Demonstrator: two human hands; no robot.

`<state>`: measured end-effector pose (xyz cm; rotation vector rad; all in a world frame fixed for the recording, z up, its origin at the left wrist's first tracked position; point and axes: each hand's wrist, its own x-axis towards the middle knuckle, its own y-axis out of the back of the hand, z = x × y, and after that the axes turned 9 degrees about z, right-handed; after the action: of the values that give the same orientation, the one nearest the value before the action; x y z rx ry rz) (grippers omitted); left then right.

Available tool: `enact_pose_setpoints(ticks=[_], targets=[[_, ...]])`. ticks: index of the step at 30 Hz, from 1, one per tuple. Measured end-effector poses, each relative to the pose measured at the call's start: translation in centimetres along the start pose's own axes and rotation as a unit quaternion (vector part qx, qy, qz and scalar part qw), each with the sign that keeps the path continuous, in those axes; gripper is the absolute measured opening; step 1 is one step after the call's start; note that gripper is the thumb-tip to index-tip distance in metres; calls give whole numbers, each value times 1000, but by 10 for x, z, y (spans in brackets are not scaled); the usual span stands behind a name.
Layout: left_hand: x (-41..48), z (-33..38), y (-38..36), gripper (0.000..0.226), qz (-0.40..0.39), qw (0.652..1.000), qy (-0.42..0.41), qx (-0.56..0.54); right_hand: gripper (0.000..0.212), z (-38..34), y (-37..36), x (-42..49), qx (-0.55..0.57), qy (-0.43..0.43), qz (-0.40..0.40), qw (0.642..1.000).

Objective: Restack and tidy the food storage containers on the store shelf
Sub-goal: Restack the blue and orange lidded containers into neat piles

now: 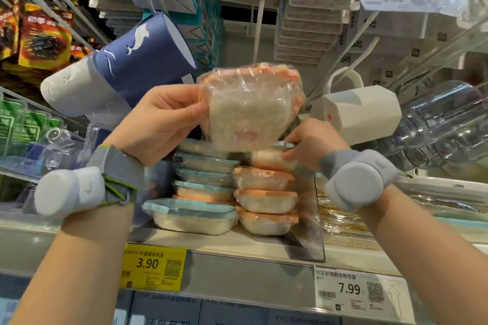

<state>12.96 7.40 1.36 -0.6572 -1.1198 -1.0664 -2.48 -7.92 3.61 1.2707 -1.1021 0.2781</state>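
While the left hand [161, 119] pinches a wrapped orange tub [250, 105] tilted on edge, the orange stack [265, 198] sits at six o'clock below it. The right hand [311, 145], nearer, grips that stack's top tub [272, 159].

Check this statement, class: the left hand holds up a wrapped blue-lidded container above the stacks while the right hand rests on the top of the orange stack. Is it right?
One detail is wrong. The container held up by the left hand has an orange lid, not a blue one, as the head view shows. The rest stands: it is wrapped and above the stacks, and the right hand rests on the top of the orange stack.
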Motion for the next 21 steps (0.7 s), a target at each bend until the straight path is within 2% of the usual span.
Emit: enact_pose_setpoints(ticks=[2,7,10,12,14,16,19,21], targets=[[3,-2,-4,17,6,1000,6,17,23,0,-1,0,-7,-1,10,1000],[4,-20,-8,19,-16,994,74,79,22,6,12,3,-51,-51,72,995],[5,-24,-6,20,-18,989,100,103,40,13,16,3,-31,-72,96,992],[6,-25,-4,25,-9,982,114,149,37,18,15,5,-19,-68,95,993],[8,-29,-5,31,-15,965,123,232,22,19,15,7,-7,-65,90,994],[11,-34,-10,30,-36,941,136,308,25,17,17,7,-3,-64,95,993],[12,-45,-16,25,-61,916,168,360,31,14,19,7,1,-53,95,994],[13,-55,-17,20,-75,881,168,437,32,12,20,6,13,-46,99,994]])
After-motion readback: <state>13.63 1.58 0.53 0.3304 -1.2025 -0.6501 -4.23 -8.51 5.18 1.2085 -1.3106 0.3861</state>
